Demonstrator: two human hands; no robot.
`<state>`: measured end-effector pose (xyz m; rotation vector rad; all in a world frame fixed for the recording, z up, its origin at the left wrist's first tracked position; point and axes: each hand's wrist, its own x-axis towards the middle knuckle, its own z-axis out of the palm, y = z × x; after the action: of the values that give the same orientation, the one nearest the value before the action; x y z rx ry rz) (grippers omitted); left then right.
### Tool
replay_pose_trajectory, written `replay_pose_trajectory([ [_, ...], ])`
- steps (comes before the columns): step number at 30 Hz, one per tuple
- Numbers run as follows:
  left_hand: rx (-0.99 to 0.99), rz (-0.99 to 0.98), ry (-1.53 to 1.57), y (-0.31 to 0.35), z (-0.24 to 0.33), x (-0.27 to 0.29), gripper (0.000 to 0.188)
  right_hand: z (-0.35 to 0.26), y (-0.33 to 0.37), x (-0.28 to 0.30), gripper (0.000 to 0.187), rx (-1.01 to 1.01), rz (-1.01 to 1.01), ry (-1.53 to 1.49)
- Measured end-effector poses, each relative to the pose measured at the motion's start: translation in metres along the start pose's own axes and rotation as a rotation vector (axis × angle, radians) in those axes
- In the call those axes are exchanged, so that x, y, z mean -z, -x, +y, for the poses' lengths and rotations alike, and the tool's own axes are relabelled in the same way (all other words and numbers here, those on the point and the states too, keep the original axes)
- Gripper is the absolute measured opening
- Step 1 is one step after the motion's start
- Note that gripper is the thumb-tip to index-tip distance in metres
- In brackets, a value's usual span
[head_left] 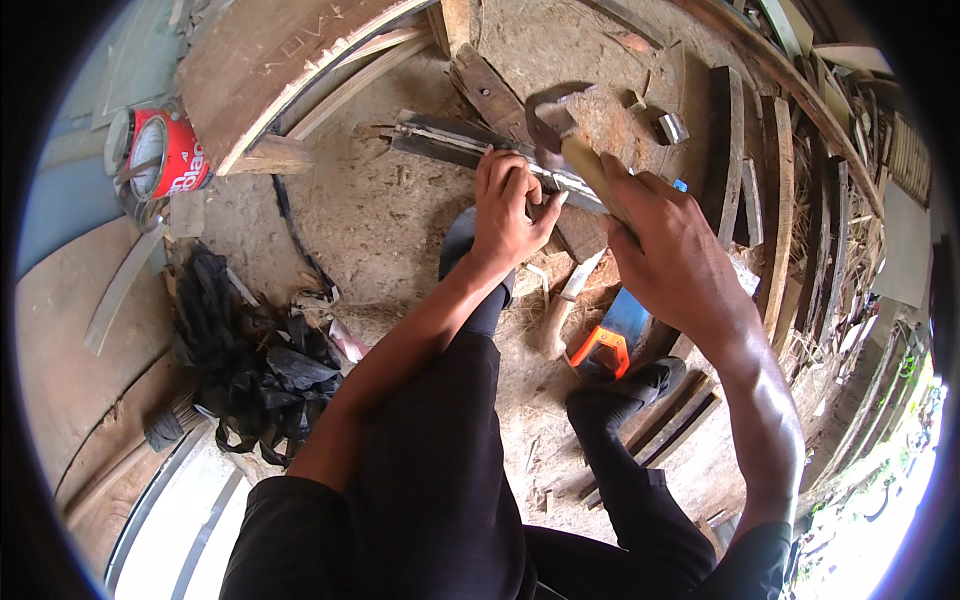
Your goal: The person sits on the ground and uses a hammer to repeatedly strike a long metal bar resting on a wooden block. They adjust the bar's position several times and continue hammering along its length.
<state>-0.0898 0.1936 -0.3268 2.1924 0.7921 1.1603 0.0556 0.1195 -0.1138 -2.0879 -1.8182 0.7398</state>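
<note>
Wooden-handled tool (pixel 594 176) clamped in the right hand (pixel 668 248) — left hand (pixel 510 215) curls onto a dark strip (pixel 430 147), grip unclear.

Smooth wooden tool handle (pixel 594 175), dull metal head (pixel 541 122)

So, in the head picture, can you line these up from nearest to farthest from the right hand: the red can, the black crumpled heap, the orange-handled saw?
From the right hand:
1. Orange-handled saw: just below it, slightly left.
2. Black crumpled heap: well over to the left, lower down.
3. Red can: far left, higher up.
</note>
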Motion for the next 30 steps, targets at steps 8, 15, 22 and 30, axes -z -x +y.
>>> replay_pose_trajectory([
  [8, -0.002, 0.006, 0.010, -0.001, 0.000, -0.002, 0.040, 0.001, -0.004, -0.007, 0.051, 0.007, 0.017, -0.033],
  [15, 0.020, 0.007, 0.022, -0.001, 0.002, -0.001, 0.037, -0.001, 0.006, 0.005, 0.052, -0.010, -0.073, -0.016],
  [22, 0.009, -0.014, -0.010, -0.001, 0.002, 0.003, 0.036, 0.001, 0.001, -0.001, 0.052, -0.064, 0.077, -0.098],
  [30, -0.035, -0.097, -0.084, 0.008, -0.008, 0.007, 0.051, 0.005, 0.007, -0.012, 0.053, -0.097, 0.070, -0.170],
])
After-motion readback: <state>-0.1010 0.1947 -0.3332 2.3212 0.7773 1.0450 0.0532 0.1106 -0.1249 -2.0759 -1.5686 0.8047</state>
